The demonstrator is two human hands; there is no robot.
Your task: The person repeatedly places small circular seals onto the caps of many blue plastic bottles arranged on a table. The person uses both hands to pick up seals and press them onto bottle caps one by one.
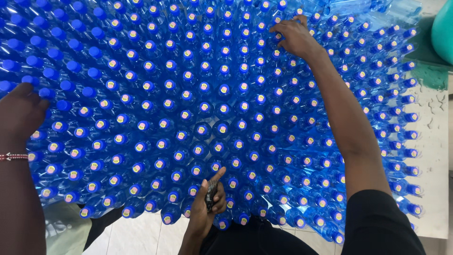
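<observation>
Across the whole table before me stand packed blue bottles (203,108). Near the front edge my left hand (209,200) grips a small dark object (212,192). Far right, my right hand (293,38) rests fingertips on bottle caps. Another person's hand (21,111) touches the left edge.

Small round pale stickers with pink and yellow markings (201,129) sat on the blue screw caps of most clear blue plastic bottles (222,115), while caps at upper left (33,60) bore none.
</observation>
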